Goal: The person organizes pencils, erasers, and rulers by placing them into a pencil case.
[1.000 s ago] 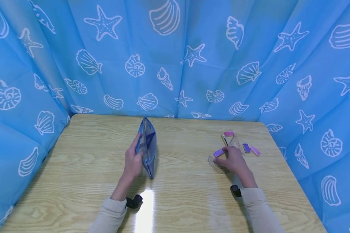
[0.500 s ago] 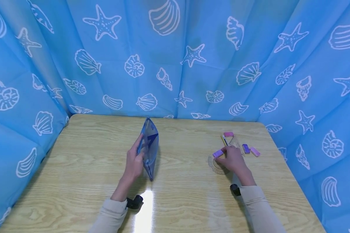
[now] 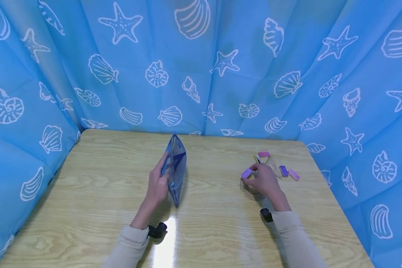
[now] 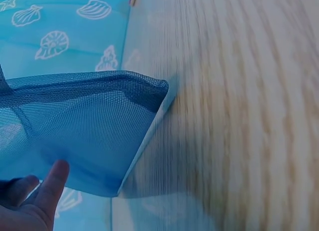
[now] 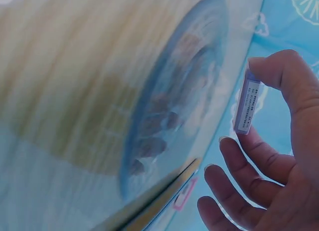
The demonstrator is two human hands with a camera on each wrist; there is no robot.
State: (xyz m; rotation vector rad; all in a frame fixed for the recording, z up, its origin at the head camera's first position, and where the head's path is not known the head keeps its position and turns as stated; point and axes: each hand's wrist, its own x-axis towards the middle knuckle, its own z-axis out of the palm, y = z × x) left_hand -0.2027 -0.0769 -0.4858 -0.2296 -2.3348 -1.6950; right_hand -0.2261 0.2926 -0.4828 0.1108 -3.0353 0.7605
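My left hand [image 3: 158,186] grips a blue mesh zip pouch [image 3: 181,175] by its left side, holding it on edge with its mouth parted. The mesh [image 4: 99,126] fills much of the left wrist view, with a finger against it. My right hand [image 3: 267,183] pinches a small purple eraser [image 3: 246,173] between thumb and fingertip. In the right wrist view the eraser [image 5: 246,104] shows a printed label and is clear of the table. Below this hand a clear protractor [image 3: 247,192] lies on the wood, partly covered by the hand.
Beyond the right hand lie two pencils [image 3: 257,159], a clear set square [image 3: 274,166] and a pink eraser [image 3: 264,154]. A dark purple eraser [image 3: 283,171] and a light pink eraser [image 3: 293,175] lie to its right. A blue shell-print curtain [image 3: 201,67] surrounds the wooden table [image 3: 214,223].
My right hand has taken the purple eraser off the table and shifted it slightly left. The pouch in my left hand has moved a little right, its mouth turned wider into view.
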